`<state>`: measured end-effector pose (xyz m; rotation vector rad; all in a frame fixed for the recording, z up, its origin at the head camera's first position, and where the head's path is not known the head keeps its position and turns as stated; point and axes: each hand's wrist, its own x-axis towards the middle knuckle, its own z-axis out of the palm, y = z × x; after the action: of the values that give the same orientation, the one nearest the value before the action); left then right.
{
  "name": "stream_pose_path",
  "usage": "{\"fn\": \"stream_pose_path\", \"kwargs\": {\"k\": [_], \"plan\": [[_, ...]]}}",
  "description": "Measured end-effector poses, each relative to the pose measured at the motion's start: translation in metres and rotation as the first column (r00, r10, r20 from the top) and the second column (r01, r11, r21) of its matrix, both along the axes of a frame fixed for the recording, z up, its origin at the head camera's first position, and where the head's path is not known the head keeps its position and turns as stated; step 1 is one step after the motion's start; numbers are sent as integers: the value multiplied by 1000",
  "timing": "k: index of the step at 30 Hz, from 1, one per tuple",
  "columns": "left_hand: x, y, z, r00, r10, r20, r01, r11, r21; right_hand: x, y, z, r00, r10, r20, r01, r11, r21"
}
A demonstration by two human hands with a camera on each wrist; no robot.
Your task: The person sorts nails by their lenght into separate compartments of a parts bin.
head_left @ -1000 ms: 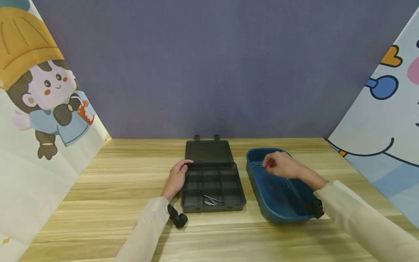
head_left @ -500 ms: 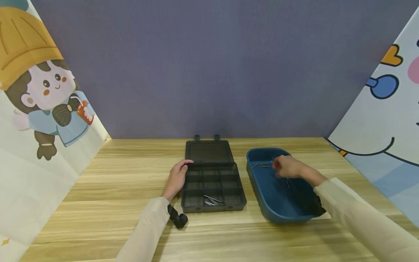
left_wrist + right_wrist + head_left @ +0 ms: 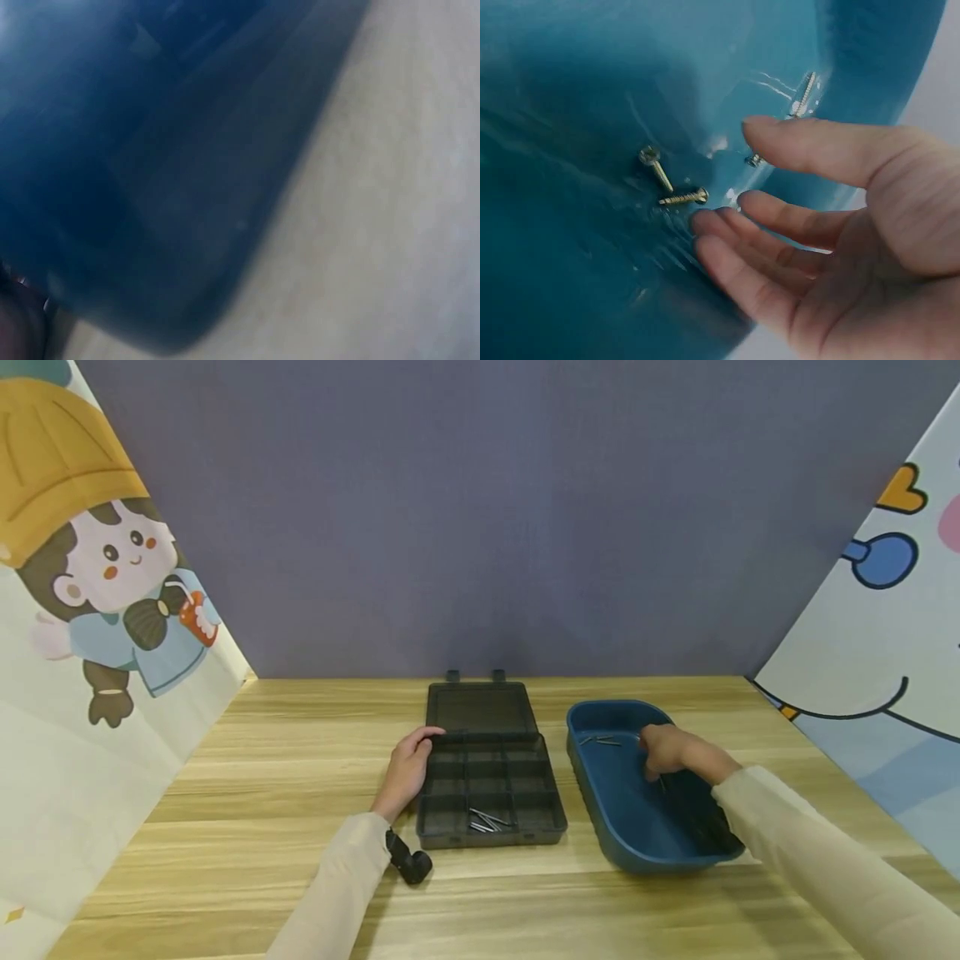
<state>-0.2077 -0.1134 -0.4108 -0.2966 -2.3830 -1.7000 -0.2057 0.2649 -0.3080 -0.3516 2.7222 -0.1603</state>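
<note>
My left hand [image 3: 406, 768] rests along the left side of a dark see-through compartment box [image 3: 487, 839], one finger stretched over its hinge corner. The box's lid [image 3: 480, 708] is flipped back flat on the table. Several screws [image 3: 487, 821] lie in its front middle compartment. My right hand [image 3: 672, 752] reaches down inside a blue plastic bin [image 3: 630, 806]. In the right wrist view its thumb and fingers are spread apart with nothing between them. A screw [image 3: 658, 169] and another screw [image 3: 684, 197] lie just past the fingertips; a further screw [image 3: 805, 96] shows beyond the thumb.
Several screws [image 3: 600, 740] lie at the bin's far left end. The bin stands on the wooden table [image 3: 300, 735] to the right of the box. A grey panel [image 3: 495, 527] rises behind, with printed sheets at both sides. The left wrist view is blurred.
My right hand has moved right and slightly nearer inside the bin, uncovering screws at the bin's far end. My left hand and the box have stayed in place.
</note>
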Motion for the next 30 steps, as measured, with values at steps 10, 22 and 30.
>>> {"fn": "stream_pose_path", "kwargs": {"k": [10,22,30], "plan": [[2,5,-2,996,-5,-92,3,1000,-16,3,6,-15,998,-55,27,55,999,-2],[-1,3,0,999,6,-35,-6,1000,-7,-1,3,-25,999,-2,-43,0,999,-34],[-2,1,-2,999,12,-48,-13,1000,-6,-4,0,-30,990,102,-99,-111,990,-86]]}}
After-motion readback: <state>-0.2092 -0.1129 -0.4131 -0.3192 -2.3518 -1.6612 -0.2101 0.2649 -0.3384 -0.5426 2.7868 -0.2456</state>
